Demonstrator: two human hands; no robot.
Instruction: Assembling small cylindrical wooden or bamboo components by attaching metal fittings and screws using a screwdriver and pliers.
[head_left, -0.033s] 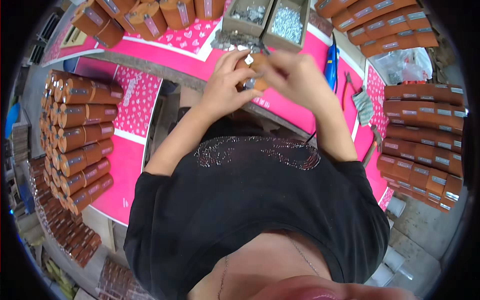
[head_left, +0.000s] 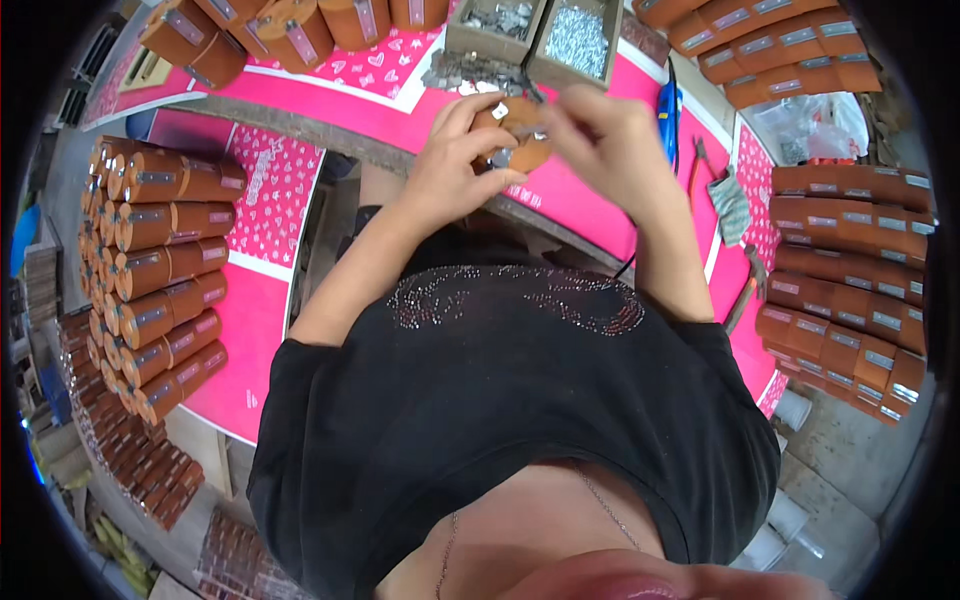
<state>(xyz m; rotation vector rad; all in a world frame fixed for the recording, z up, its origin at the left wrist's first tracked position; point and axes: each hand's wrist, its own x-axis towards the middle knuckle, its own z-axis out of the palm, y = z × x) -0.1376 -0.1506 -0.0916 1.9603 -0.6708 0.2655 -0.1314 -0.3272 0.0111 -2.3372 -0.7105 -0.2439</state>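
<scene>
Fingers [head_left: 470,108] of the left hand [head_left: 452,168] hold a round orange-brown piece [head_left: 530,157] with shiny metal bits [head_left: 502,158] over the pink tabletop [head_left: 572,207], while the right hand [head_left: 615,148] curls beside it, grip too blurry to tell.

Red-handled pliers [head_left: 694,178] on pink table cover [head_left: 240,350], green striped cloth [head_left: 730,210] just beside, hammer [head_left: 743,300] near cloth. Farther right, clear plastic bag [head_left: 815,130]. Lower right, grey floor [head_left: 830,450].

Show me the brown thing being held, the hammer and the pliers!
Brown thing [head_left: 529,156]: head view, on its round face.
Hammer [head_left: 741,303]: head view, on its handle.
Pliers [head_left: 693,181]: head view, on a red handle.
</scene>
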